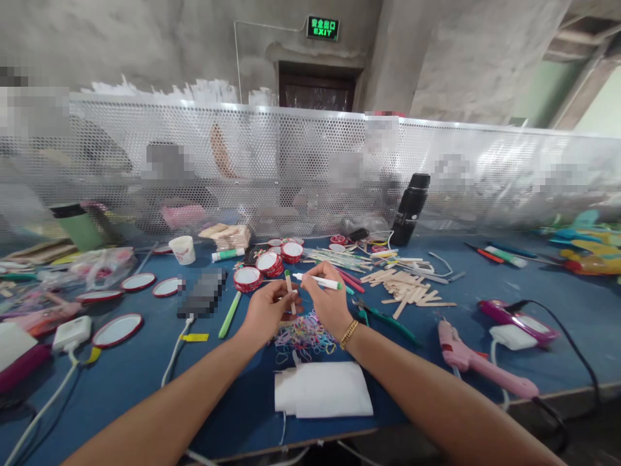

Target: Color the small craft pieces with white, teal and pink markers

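My left hand (268, 309) is closed on a wooden craft stick (292, 304), held upright with its top end coloured green. A white marker pen with a green end (320, 281) is pinched in my right hand (330, 307), its tip pointing left, close to the stick's green end. Whether the tip touches the stick I cannot tell. Below both hands lies a pile of coloured rubber bands (308, 336). Nearer to me is a folded white cloth or pad (330, 388). A pile of bare craft sticks (410, 288) lies right of my right hand.
Green-handled pliers (391, 323) and a pink glue gun (480, 366) lie at right. Red-rimmed round tins (247, 278) stand behind my hands. At left are a phone (201, 294) and a paper cup (183, 250). A black bottle (411, 210) stands by the perforated metal screen (301, 168).
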Demonstrator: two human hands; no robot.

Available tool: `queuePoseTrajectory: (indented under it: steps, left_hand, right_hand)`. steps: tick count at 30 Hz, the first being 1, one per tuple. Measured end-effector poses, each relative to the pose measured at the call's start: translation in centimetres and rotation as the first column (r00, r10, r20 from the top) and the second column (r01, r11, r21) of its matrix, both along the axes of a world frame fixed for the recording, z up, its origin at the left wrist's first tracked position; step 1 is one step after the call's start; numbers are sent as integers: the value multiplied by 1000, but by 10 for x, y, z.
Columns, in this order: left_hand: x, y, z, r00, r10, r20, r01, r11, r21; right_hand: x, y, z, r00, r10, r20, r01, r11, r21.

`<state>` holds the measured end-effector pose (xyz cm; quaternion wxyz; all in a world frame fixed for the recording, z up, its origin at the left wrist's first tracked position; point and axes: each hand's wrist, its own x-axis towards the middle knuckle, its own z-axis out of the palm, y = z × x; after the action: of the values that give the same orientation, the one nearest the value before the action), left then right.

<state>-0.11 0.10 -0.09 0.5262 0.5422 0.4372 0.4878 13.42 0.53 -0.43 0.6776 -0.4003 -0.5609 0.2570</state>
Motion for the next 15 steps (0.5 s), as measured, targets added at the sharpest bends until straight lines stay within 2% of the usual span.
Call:
queuePoseTrajectory:
  steps: [15]
  left_hand:
    - [-1,0,-4,999,-47,-2,47,998,28]
  right_hand:
    - [-2,0,-4,997,76,7,-76,997,5]
